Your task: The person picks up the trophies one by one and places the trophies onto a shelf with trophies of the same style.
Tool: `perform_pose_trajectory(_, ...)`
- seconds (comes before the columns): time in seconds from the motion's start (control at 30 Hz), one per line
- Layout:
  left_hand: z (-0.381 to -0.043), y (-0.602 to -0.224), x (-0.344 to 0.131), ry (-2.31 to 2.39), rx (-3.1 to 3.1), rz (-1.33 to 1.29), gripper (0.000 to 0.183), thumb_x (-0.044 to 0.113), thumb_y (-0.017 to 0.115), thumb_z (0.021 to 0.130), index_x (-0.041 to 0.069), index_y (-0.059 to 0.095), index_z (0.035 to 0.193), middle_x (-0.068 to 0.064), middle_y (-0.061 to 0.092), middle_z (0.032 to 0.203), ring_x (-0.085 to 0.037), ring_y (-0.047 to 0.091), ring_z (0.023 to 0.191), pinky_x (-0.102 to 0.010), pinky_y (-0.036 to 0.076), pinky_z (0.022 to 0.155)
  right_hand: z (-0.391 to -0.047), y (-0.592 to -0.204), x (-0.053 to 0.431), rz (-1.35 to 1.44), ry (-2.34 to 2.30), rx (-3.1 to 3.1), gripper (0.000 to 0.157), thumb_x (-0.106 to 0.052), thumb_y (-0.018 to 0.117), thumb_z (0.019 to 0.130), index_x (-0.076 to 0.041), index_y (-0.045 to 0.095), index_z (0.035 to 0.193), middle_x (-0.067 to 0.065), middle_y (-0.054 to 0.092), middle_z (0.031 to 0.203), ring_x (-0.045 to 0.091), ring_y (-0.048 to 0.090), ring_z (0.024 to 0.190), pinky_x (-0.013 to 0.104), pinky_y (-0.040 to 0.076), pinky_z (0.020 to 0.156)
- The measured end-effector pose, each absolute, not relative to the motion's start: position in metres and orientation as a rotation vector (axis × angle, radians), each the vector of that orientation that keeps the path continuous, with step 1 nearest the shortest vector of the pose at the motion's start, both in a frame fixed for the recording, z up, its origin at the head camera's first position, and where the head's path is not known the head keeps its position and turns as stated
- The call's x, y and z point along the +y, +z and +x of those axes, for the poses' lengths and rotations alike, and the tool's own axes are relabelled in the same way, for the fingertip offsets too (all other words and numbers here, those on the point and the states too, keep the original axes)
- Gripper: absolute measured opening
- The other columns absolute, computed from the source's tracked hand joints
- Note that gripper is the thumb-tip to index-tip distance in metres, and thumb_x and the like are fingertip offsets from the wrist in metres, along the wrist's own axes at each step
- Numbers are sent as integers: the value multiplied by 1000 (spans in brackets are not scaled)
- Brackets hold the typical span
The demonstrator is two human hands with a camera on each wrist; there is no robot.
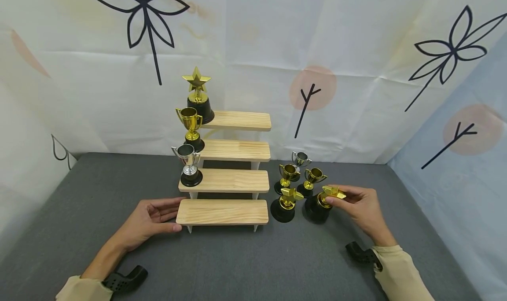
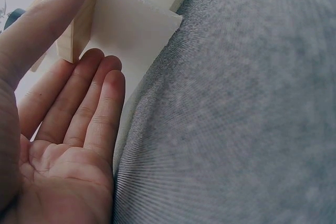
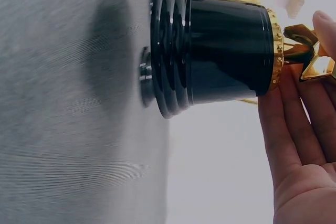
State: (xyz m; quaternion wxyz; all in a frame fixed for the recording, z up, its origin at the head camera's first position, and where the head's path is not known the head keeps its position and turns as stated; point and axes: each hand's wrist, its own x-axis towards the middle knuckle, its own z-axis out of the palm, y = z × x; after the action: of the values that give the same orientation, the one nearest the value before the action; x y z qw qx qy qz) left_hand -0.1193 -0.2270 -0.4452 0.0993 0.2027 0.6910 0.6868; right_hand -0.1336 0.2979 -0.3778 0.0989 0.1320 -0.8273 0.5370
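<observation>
My right hand (image 1: 362, 204) pinches a gold star trophy (image 3: 228, 48) by its star, between thumb and fingers. Its black base hangs tilted over the grey table, with a shadow apart from it in the right wrist view. Beside it stand another star trophy (image 1: 283, 210), two gold cups (image 1: 288, 173) and a silver cup (image 1: 302, 159). At the left end of the lowest wooden step (image 1: 222, 212) lies my left hand (image 1: 144, 222), palm turned up in the left wrist view, fingers extended and thumb near the front corner.
The stepped wooden stand (image 1: 235, 150) has white supports. Down its left side stand a star trophy (image 1: 200, 105) on top, a gold cup (image 1: 191, 120) below, then a silver cup (image 1: 189, 160). A patterned cloth (image 1: 253, 41) hangs behind the grey table (image 1: 229, 266).
</observation>
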Motion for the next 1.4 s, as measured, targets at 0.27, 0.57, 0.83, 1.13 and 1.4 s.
perform_pose_trajectory(0.27, -118, -444, -227, 2024, 2032, 601, 67, -11, 75, 84, -23, 41, 141, 0, 63, 136, -14, 64, 119, -32, 56, 98, -123, -355, 293, 402, 1582, -2373, 30, 12, 79, 81, 11, 73, 110, -3, 77, 101, 11, 73, 79, 21, 62, 66)
perform_pose_trajectory(0.57, -118, -443, -227, 2040, 2027, 624, 64, -13, 74, 84, -24, 42, 139, -13, 61, 138, -15, 64, 119, -31, 56, 98, -112, -336, 294, 444, 1786, -2171, 31, 22, 74, 80, 18, 69, 111, 7, 77, 106, 16, 74, 91, 23, 63, 74)
perform_pose_trajectory(0.83, -118, -444, -227, 2044, 2024, 601, 67, -13, 76, 83, -24, 42, 139, 1, 64, 134, -15, 64, 119, -32, 56, 98, -105, -323, 295, 522, 1817, -2076, 31, 24, 70, 82, 23, 64, 113, 11, 76, 106, 18, 74, 97, 25, 62, 82)
perform_pose_trajectory(1.13, -119, -445, -227, 2051, 2022, 612, 66, -14, 76, 82, -25, 42, 138, -6, 64, 135, -15, 64, 119, -32, 56, 98, -103, -312, 294, 546, 1868, -1976, 29, 28, 65, 82, 28, 60, 111, 15, 76, 107, 21, 74, 99, 27, 61, 86)
perform_pose_trajectory(1.4, -119, -445, -227, 2052, 2019, 619, 66, -14, 76, 82, -24, 43, 138, -7, 63, 136, -16, 64, 119, -32, 56, 98, -110, -303, 286, 598, 1830, -1976, 31, 27, 67, 82, 25, 63, 113, 15, 75, 109, 21, 74, 99, 25, 61, 86)
